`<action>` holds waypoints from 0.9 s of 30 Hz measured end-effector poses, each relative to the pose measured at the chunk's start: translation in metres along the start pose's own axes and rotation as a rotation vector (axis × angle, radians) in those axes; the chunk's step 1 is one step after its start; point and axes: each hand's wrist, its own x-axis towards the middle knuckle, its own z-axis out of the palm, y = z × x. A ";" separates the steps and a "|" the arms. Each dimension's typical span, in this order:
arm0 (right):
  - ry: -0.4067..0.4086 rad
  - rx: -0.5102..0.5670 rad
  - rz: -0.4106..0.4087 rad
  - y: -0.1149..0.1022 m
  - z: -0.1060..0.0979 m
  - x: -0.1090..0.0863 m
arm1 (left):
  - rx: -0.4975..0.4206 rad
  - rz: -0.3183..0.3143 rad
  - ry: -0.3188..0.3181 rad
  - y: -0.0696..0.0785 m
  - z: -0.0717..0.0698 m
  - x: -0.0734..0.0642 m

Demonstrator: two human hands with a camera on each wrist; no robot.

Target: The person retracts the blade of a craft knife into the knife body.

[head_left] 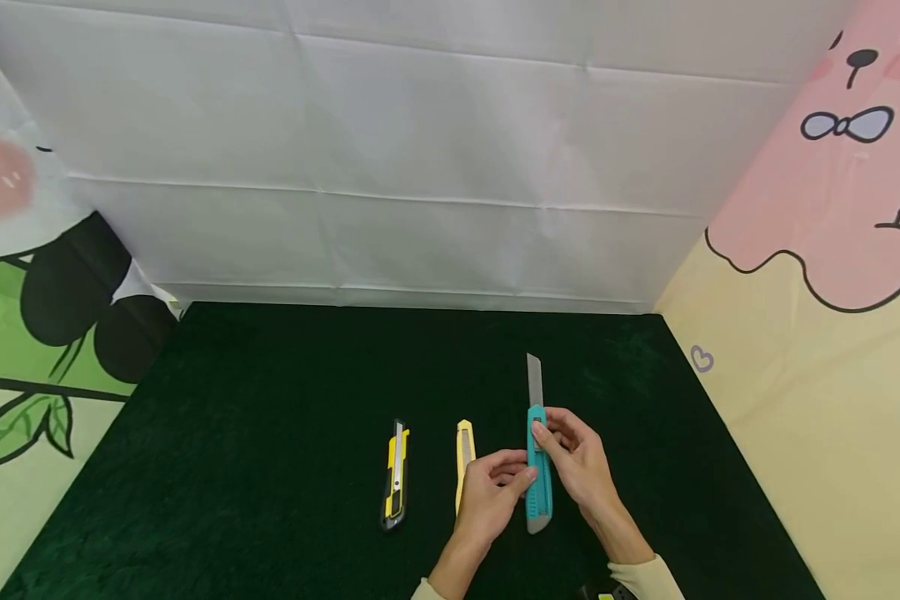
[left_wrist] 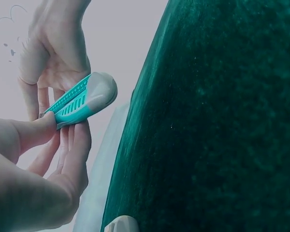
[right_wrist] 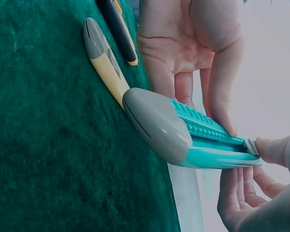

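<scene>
A teal utility knife (head_left: 538, 492) with a grey end cap (right_wrist: 157, 125) is held up between both hands, its long blade (head_left: 535, 382) extended away from me. My left hand (head_left: 489, 493) pinches the lower part of its body between thumb and fingers. Higher up, my right hand (head_left: 579, 457) grips it, the thumb resting on the slider (right_wrist: 252, 146). Behind the left hand lies a pale yellow utility knife (head_left: 464, 446), partly hidden by that hand. Further left, a yellow-and-black utility knife (head_left: 395, 475) lies on the dark green cloth (head_left: 270, 467).
A black and yellow-green object (head_left: 607, 592) is partly visible at the bottom edge beside the right sleeve (head_left: 648, 577). White sheeting (head_left: 435, 167) hangs behind the table. Printed cartoon panels (head_left: 817, 292) stand along the right and left sides.
</scene>
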 end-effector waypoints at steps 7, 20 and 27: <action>-0.005 0.002 0.006 0.002 -0.001 0.001 | -0.026 -0.012 -0.001 0.000 0.000 -0.001; -0.024 0.010 0.020 0.007 -0.002 -0.002 | -0.012 -0.023 0.016 -0.003 0.000 0.000; -0.022 0.018 0.006 0.009 -0.003 -0.001 | -0.016 -0.035 0.011 -0.001 -0.001 0.000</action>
